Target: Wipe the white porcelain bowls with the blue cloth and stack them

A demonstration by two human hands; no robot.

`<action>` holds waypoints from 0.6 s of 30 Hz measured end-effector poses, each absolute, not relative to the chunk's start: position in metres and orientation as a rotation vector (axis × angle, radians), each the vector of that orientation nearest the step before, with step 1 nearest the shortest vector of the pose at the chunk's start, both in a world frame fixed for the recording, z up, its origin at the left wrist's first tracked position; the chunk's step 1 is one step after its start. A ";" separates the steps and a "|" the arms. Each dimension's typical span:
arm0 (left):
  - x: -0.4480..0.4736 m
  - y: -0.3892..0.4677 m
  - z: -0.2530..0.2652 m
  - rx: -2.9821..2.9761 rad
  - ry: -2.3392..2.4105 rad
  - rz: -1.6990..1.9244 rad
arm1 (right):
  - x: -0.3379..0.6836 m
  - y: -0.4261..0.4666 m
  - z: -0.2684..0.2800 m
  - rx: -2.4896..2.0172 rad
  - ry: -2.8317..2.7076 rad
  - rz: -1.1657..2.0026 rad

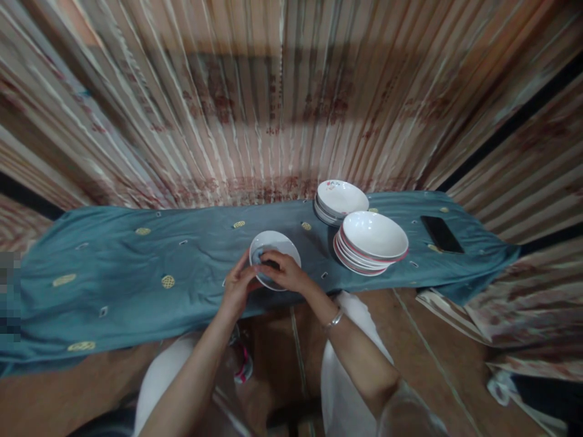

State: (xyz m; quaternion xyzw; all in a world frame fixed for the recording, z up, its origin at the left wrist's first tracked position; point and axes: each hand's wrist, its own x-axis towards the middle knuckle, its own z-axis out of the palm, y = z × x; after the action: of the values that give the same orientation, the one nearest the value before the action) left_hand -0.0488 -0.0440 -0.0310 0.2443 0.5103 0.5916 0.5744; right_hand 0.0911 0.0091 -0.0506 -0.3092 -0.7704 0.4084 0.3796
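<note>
A small white bowl (276,238) is tilted toward me near the front edge of the cloth-covered table. My left hand (237,284) grips its left rim, thumb along the near side. Inside the bowl, the bent fingers of my right hand (286,273) press what looks like a grey-blue cloth (257,255) against the inner wall. Most of that cloth is hidden under the fingers. A bracelet circles my right wrist.
To the right stands a stack of white bowls with red rims (376,233). Behind it is another stack of white bowls (344,197) with a floral mark. A black phone (441,234) lies farther right on the teal tablecloth (122,261). Curtains (273,121) hang behind.
</note>
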 end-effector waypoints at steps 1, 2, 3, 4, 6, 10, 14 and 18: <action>-0.049 -0.044 -0.031 0.571 1.200 1.389 | 0.093 0.008 -0.048 -0.763 -1.967 1.119; -0.050 -0.043 -0.031 0.568 1.203 1.394 | 0.096 0.007 -0.045 -0.746 -1.967 1.196; -0.050 -0.042 -0.030 0.565 1.201 1.402 | 0.100 0.006 -0.041 -0.739 -1.964 1.269; -0.051 -0.041 -0.030 0.562 1.198 1.411 | 0.103 0.004 -0.036 -0.746 -1.956 1.339; -0.051 -0.039 -0.028 0.562 1.191 1.420 | 0.111 0.001 -0.027 -0.790 -1.912 1.466; -0.050 -0.035 -0.024 0.561 1.177 1.408 | 0.124 -0.009 -0.009 -0.873 -1.604 1.651; -0.050 -0.032 -0.018 0.571 1.086 1.427 | 0.141 -0.031 0.002 -0.922 -1.340 1.654; -0.049 -0.033 -0.012 0.598 0.977 1.448 | 0.165 -0.060 0.006 -1.051 -1.433 1.499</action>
State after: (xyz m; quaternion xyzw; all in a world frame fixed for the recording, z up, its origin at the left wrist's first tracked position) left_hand -0.0490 -0.0329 -0.0123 0.2584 0.4220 0.6255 0.6032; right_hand 0.1652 -0.0600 0.0063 -0.4149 -0.5657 0.5917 0.3971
